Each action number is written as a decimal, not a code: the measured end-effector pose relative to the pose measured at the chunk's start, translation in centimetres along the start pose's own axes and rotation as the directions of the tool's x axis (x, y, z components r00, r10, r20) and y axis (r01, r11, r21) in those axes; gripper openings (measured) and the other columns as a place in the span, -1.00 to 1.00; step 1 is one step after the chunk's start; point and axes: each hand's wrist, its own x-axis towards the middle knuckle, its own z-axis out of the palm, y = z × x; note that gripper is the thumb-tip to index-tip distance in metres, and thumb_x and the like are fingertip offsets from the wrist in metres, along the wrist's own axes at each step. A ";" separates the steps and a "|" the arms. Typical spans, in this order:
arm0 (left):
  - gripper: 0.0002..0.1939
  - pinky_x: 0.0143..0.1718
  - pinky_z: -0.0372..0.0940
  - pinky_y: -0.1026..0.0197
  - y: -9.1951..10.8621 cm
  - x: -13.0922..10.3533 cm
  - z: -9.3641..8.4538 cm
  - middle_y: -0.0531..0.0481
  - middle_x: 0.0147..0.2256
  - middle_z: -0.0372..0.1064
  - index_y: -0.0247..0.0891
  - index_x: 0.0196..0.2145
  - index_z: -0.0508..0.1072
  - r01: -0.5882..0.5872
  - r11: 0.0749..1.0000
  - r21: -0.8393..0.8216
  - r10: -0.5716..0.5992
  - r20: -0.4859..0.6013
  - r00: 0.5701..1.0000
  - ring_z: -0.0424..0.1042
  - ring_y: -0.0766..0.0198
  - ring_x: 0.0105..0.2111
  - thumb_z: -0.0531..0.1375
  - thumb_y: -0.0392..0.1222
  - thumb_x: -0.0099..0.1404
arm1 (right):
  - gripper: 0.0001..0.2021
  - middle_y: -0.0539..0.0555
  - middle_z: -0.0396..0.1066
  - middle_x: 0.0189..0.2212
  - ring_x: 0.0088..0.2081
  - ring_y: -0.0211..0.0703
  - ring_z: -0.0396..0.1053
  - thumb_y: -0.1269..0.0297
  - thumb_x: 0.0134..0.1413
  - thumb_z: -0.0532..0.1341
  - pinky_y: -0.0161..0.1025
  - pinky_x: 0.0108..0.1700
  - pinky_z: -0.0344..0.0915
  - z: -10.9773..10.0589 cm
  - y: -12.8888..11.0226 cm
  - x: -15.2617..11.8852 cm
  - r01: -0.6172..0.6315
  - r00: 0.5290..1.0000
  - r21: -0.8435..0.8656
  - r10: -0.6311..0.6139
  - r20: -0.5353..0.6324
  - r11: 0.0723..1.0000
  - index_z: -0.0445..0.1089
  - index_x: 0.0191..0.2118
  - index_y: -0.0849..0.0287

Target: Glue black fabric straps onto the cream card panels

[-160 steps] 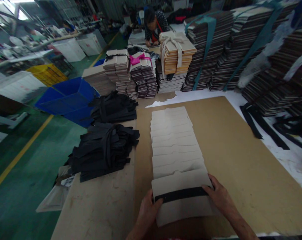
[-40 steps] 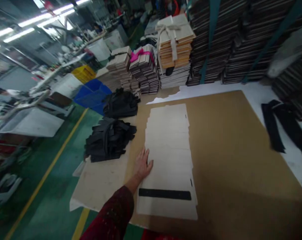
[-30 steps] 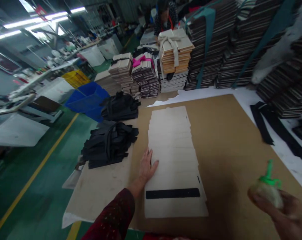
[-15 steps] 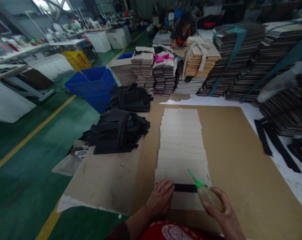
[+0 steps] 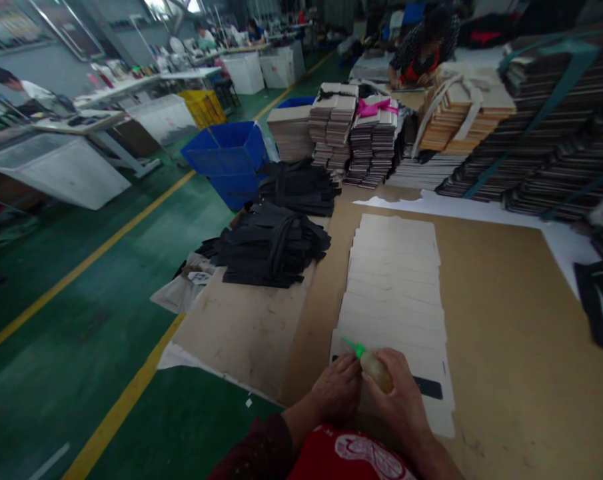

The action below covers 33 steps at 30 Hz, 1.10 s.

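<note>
the right hand [image 5: 396, 393] has its fingers wrapped around a squeeze bottle [image 5: 377, 372], its green nozzle [image 5: 356, 347] pointing left above the nearest of the overlapping pale panels [image 5: 394, 300]. the left hand [image 5: 337, 387] lies palm down across part of the black strip [image 5: 428, 387] on that panel, just beside the nozzle, though i can't tell whether its fingers grip anything. the panels lie in a row on a brown board [image 5: 501, 320] over the counter [image 5: 256, 333].

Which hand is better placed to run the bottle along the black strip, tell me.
Probably the right hand: it grips the bottle, with the green nozzle pointing over the pale cards. The left hand holds no bottle and lies across part of the black strip.
</note>
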 end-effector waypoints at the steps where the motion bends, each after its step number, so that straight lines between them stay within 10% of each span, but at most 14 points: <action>1: -0.60 0.34 0.01 -0.06 -0.1 0.0 0.2 -0.27 0.12 0.32 -0.42 0.04 0.40 -0.002 1.000 0.002 0.002 -0.003 1.000 0.17 -0.03 0.23 0.12 -0.15 0.31 | -0.70 0.20 0.35 -0.05 -0.01 0.04 0.36 0.23 0.14 0.25 0.05 0.04 0.39 0.5 0.2 0.0 0.034 0.999 -0.020 -0.034 -0.010 0.999 0.31 -0.01 0.12; 15: -0.52 0.25 0.10 -0.15 -0.6 0.2 0.9 -0.22 0.14 0.31 -0.29 0.14 0.33 -0.027 0.999 -0.035 0.025 -0.061 0.998 0.22 -0.06 0.18 0.17 -0.15 0.28 | -0.61 0.17 0.39 -0.07 -0.07 -0.01 0.32 0.57 0.04 0.16 -0.03 -0.04 0.40 1.3 -1.6 1.4 0.286 0.956 -0.082 -0.278 0.091 0.955 0.34 0.00 0.14; 33: -0.51 0.28 0.03 -0.22 -0.6 0.2 0.9 -0.25 0.06 0.35 -0.30 0.08 0.35 -0.006 1.000 -0.017 0.006 0.002 1.000 0.18 -0.06 0.20 0.22 -0.12 0.21 | -0.69 0.16 0.35 -0.15 -0.13 -0.01 0.25 0.61 0.08 0.11 -0.08 -0.09 0.34 1.5 -3.4 1.6 0.310 0.948 -0.127 -0.298 0.111 0.942 0.33 -0.08 0.18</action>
